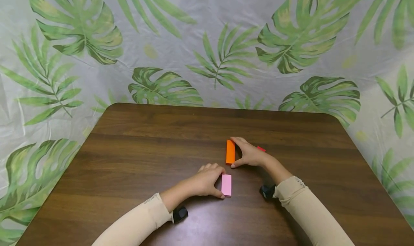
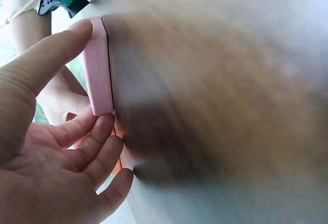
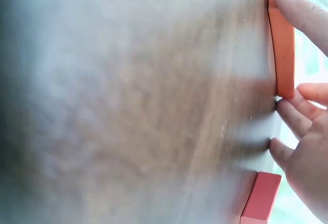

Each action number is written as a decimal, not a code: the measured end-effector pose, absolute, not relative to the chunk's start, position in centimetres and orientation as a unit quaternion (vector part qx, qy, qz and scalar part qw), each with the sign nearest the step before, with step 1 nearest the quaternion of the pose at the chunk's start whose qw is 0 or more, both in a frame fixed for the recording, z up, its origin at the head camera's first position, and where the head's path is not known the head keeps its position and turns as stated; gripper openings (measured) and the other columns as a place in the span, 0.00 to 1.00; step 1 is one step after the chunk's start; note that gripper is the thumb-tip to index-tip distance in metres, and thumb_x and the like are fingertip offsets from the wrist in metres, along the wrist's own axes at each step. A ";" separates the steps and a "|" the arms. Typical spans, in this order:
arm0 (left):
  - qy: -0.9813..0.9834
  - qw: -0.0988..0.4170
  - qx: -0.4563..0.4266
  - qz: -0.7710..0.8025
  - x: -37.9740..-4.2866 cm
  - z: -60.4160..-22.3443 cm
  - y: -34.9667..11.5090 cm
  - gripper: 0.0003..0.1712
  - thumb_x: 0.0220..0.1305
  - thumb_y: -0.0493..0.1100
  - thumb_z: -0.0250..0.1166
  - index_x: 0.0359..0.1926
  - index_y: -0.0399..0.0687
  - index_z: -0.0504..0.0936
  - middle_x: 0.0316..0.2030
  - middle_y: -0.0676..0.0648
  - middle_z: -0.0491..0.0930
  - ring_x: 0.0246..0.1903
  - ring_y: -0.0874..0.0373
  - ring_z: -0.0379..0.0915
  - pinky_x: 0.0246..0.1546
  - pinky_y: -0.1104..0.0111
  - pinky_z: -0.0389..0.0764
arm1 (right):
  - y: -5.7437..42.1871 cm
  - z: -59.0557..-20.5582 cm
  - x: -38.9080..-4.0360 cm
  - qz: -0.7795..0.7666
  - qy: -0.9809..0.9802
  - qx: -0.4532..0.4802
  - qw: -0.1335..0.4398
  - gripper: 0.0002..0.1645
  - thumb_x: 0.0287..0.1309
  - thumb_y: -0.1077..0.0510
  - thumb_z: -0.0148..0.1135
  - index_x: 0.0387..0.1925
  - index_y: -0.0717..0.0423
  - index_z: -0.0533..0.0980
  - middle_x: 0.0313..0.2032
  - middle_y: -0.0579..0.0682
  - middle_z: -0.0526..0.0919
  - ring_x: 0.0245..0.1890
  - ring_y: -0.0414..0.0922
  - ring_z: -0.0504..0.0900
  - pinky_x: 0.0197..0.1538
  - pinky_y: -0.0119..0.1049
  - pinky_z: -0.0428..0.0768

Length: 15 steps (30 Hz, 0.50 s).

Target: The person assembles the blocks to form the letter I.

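Observation:
A pink block (image 1: 226, 185) lies flat on the wooden table, and my left hand (image 1: 207, 181) pinches it by its two ends. In the left wrist view the thumb is on one end of the pink block (image 2: 98, 67) and the fingertips on the other. Farther back, my right hand (image 1: 249, 153) grips an orange block (image 1: 230, 152) the same way, thumb at the near end and fingers at the far end. The right wrist view shows the orange block (image 3: 283, 49) resting on the table. A red block (image 3: 262, 198) lies beyond the right hand, mostly hidden by it in the head view.
The brown wooden table (image 1: 145, 138) has rounded far corners. Behind it hangs a pale curtain (image 1: 226, 8) with green leaf prints. Each wrist wears a black device (image 1: 267, 191) below a cream sleeve (image 1: 300, 199).

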<state>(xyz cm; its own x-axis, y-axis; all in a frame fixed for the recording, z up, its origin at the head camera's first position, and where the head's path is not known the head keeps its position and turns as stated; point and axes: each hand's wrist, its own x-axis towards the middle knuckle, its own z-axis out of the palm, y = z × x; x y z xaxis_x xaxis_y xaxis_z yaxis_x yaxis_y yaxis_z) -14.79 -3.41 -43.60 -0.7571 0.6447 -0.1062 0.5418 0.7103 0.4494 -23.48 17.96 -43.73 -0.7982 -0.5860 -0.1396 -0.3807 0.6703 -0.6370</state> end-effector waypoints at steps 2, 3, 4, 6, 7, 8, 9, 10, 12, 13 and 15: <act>0.915 0.131 0.324 0.200 -14.5 -43.6 -3.5 0.35 0.38 0.58 0.73 0.47 0.50 0.72 0.41 0.54 0.69 0.43 0.58 0.62 0.48 0.63 0.61 | 17.9 -43.7 -23.3 -0.300 0.899 -0.272 0.167 0.64 0.36 0.44 0.73 0.67 0.62 0.47 0.65 0.61 0.49 0.62 0.56 0.54 0.59 0.53 0.56; 0.915 0.132 0.324 0.200 -14.3 -43.5 -3.5 0.35 0.38 0.58 0.73 0.47 0.49 0.72 0.41 0.54 0.69 0.43 0.58 0.62 0.48 0.63 0.61 | 17.8 -43.6 -23.1 -0.298 0.899 -0.272 0.169 0.63 0.36 0.44 0.73 0.67 0.62 0.47 0.65 0.61 0.49 0.62 0.56 0.54 0.59 0.53 0.56; 0.915 0.132 0.324 0.200 -14.2 -43.5 -3.6 0.35 0.38 0.58 0.73 0.47 0.49 0.72 0.41 0.54 0.69 0.43 0.58 0.62 0.48 0.63 0.61 | 17.7 -43.6 -23.0 -0.296 0.900 -0.272 0.170 0.63 0.36 0.44 0.73 0.67 0.62 0.48 0.65 0.61 0.50 0.62 0.56 0.54 0.59 0.52 0.57; 0.915 0.132 0.324 0.199 -13.8 -43.4 -3.7 0.35 0.38 0.58 0.73 0.47 0.49 0.72 0.40 0.54 0.69 0.43 0.58 0.63 0.48 0.63 0.61 | 17.6 -43.6 -22.7 -0.292 0.900 -0.276 0.171 0.63 0.36 0.43 0.73 0.67 0.61 0.48 0.64 0.60 0.50 0.62 0.55 0.55 0.58 0.52 0.57; 0.916 0.130 0.324 0.198 -13.6 -43.4 -3.7 0.36 0.38 0.58 0.73 0.47 0.49 0.72 0.40 0.54 0.69 0.43 0.58 0.63 0.48 0.63 0.61 | 17.5 -43.6 -22.5 -0.290 0.900 -0.278 0.171 0.62 0.36 0.43 0.73 0.67 0.61 0.49 0.64 0.60 0.50 0.62 0.55 0.55 0.59 0.52 0.57; 0.916 0.127 0.324 0.197 -13.4 -43.3 -3.8 0.36 0.37 0.58 0.73 0.47 0.48 0.72 0.40 0.54 0.69 0.42 0.58 0.63 0.48 0.63 0.61 | 17.5 -43.6 -22.4 -0.289 0.900 -0.280 0.170 0.62 0.36 0.43 0.73 0.67 0.61 0.49 0.64 0.60 0.50 0.62 0.54 0.55 0.59 0.51 0.57; 0.917 0.125 0.324 0.196 -13.2 -43.3 -3.8 0.36 0.37 0.58 0.73 0.47 0.48 0.72 0.39 0.54 0.69 0.42 0.57 0.63 0.48 0.63 0.62 | 17.4 -43.7 -22.3 -0.287 0.900 -0.282 0.170 0.62 0.36 0.43 0.73 0.67 0.60 0.50 0.64 0.59 0.51 0.62 0.53 0.55 0.59 0.50 0.58; 0.917 0.122 0.324 0.196 -13.0 -43.3 -3.8 0.36 0.37 0.58 0.73 0.47 0.48 0.72 0.39 0.54 0.69 0.42 0.57 0.63 0.47 0.63 0.62 | 17.3 -43.7 -22.1 -0.288 0.898 -0.287 0.168 0.61 0.36 0.43 0.72 0.66 0.60 0.50 0.64 0.59 0.51 0.62 0.53 0.55 0.59 0.50 0.58; 0.919 0.117 0.323 0.196 -12.7 -43.4 -3.9 0.36 0.37 0.58 0.73 0.46 0.48 0.72 0.38 0.55 0.68 0.41 0.57 0.62 0.47 0.63 0.62 | 17.1 -43.8 -21.9 -0.290 0.896 -0.294 0.166 0.61 0.36 0.42 0.72 0.66 0.61 0.51 0.64 0.58 0.52 0.61 0.53 0.56 0.59 0.50 0.58; 0.919 0.114 0.322 0.197 -12.5 -43.4 -4.0 0.36 0.37 0.58 0.73 0.46 0.48 0.72 0.38 0.55 0.68 0.41 0.57 0.62 0.48 0.63 0.62 | 17.0 -43.8 -21.8 -0.290 0.895 -0.297 0.165 0.61 0.36 0.42 0.72 0.66 0.60 0.51 0.64 0.58 0.52 0.61 0.53 0.56 0.59 0.50 0.58; 0.920 0.113 0.319 0.198 -12.3 -43.4 -4.1 0.35 0.37 0.59 0.73 0.46 0.48 0.72 0.38 0.55 0.68 0.41 0.58 0.62 0.49 0.62 0.61 | 16.8 -43.9 -21.6 -0.294 0.892 -0.303 0.164 0.61 0.36 0.42 0.72 0.66 0.61 0.51 0.63 0.58 0.53 0.61 0.53 0.56 0.59 0.50 0.58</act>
<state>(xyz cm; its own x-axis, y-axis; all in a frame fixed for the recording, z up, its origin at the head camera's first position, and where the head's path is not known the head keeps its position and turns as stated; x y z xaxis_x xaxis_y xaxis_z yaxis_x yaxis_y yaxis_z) -12.31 -4.09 -43.43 -0.7714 0.6312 -0.0808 0.5419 0.7181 0.4366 -21.63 16.85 -43.93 -0.7630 -0.6363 -0.1140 -0.4441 0.6441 -0.6228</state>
